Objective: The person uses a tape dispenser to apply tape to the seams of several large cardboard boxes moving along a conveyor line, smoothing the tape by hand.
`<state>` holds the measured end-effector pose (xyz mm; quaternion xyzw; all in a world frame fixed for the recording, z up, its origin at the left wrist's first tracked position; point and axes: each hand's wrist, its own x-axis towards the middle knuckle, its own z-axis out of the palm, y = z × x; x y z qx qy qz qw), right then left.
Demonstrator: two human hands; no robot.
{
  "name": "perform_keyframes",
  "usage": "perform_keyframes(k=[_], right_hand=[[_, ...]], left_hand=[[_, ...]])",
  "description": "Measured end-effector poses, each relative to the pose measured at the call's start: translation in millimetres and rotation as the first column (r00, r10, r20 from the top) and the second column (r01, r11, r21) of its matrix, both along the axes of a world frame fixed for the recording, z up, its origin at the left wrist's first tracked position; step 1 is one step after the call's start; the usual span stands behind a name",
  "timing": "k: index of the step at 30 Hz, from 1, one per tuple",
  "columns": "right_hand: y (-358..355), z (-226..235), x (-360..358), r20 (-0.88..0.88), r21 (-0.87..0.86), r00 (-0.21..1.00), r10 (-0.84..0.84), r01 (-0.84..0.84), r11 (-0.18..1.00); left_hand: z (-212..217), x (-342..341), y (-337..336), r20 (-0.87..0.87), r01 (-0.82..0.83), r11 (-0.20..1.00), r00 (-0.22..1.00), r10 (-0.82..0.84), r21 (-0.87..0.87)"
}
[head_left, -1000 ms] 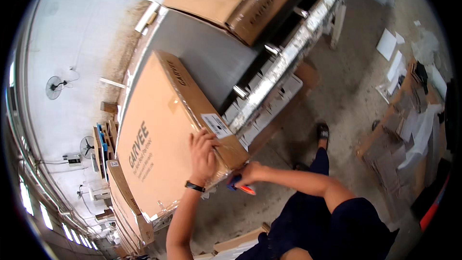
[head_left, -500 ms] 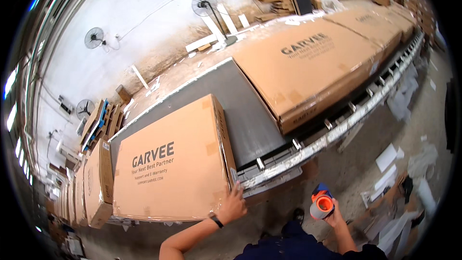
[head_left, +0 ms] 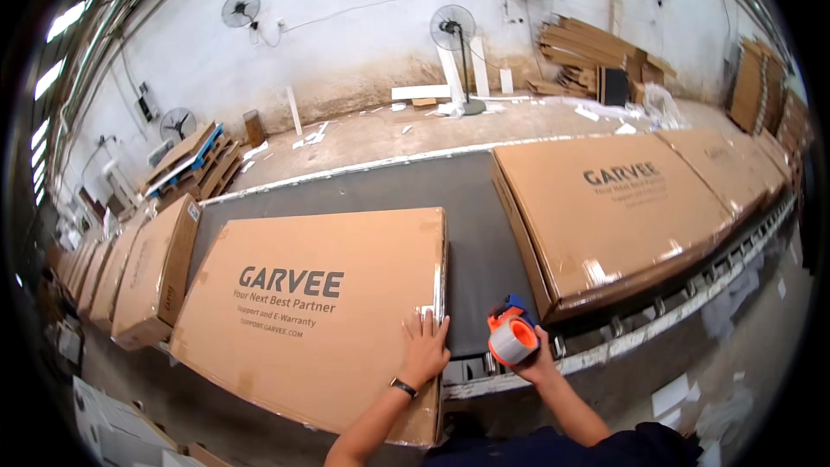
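Left hand (head_left: pixel 424 348): flat, fingers spread, palm pressed on the top face of the large cardboard box (head_left: pixel 320 311), close to its right edge; nothing gripped. A dark band sits on the wrist.

Right hand (head_left: pixel 532 361): closed around the grip of a tape dispenser (head_left: pixel 513 334) (orange and blue body, roll of clear tape facing up), held in the air just right of the box's edge, over the dark conveyor belt (head_left: pixel 471 233); the tape roll is not touching the box.

Large cardboard box: lies flat on the belt, its near end overhanging toward the person; a strip of clear tape runs along its right edge.

Second flat box (head_left: pixel 614 207): on the same belt, to the right, apart from the first, with more boxes beyond it.

Leaning cartons (head_left: pixel 147 272): a row stood on edge to the left.

Metal frame (head_left: pixel 622 342): runs along the near side of the belt.

Standing fan (head_left: pixel 456 35) and stacked flattened cardboard (head_left: pixel 596 52): by the far wall.

Step in hand, by judgement: steadying the box for sealing. The next move calls for bringing the dispenser down onto the seam while the flat palm holds the box from sliding.
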<state>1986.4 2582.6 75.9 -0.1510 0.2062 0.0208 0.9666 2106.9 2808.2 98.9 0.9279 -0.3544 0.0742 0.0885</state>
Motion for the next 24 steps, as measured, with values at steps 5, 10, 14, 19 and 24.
perform_keyframes(k=[5, 10, 14, 19, 24], right_hand=[[-25, 32, 135, 0.142, -0.072, 0.99, 0.005, 0.005, 0.997], [-69, 44, 316, 0.318, -0.449, 0.945, 0.076, 0.08, 0.89], [-59, 9, 493, 0.466, -0.65, 0.834, 0.296, 0.096, 0.754], [-1, -39, 573, -0.009, -0.684, 0.715, 0.699, -0.514, 0.518], [-24, -53, 570, -0.081, -0.591, 0.628, 0.774, -0.656, 0.47]], left_hand=[[12, -3, 7, -0.118, -0.037, 0.986, 0.993, 0.018, -0.163], [7, -79, 77, -0.22, -0.431, 0.676, 0.899, 0.378, -0.598], [8, -80, 100, -0.44, -0.791, 0.242, 0.534, 0.722, -0.561], [4, -74, 107, -0.644, -0.822, -0.124, 0.332, 0.689, -0.555], [8, -86, 124, -0.69, -0.776, -0.236, 0.323, 0.648, -0.585]])
